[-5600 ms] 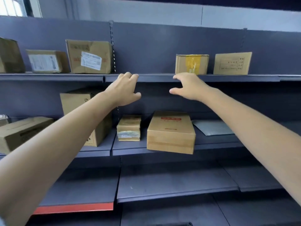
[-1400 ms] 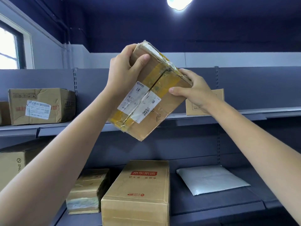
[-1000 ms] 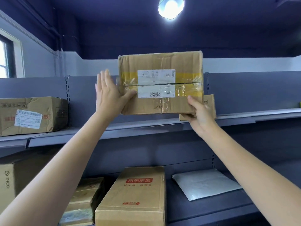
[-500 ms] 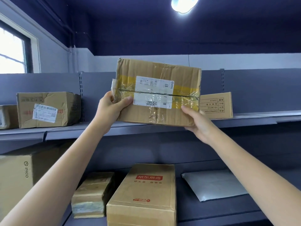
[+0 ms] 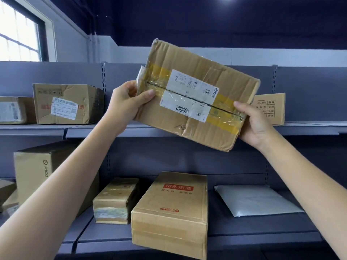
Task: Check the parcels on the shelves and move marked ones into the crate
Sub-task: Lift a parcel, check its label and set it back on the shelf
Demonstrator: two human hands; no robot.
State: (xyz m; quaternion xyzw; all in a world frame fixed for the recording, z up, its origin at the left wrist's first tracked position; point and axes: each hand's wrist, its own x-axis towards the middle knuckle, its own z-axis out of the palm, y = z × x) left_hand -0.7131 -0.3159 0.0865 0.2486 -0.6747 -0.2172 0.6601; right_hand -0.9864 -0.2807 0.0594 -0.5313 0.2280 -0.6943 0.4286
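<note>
I see grey shelves across the view. At centre, a tilted cardboard parcel is held off them. My left hand clasps its nine o'clock end; my right hand clasps its four o'clock corner.

Single head-worn view, faces forward and slightly upward at the shelves, close range; ceiling at 12 o'clock, lower shelf at 6 o'clock.
</note>
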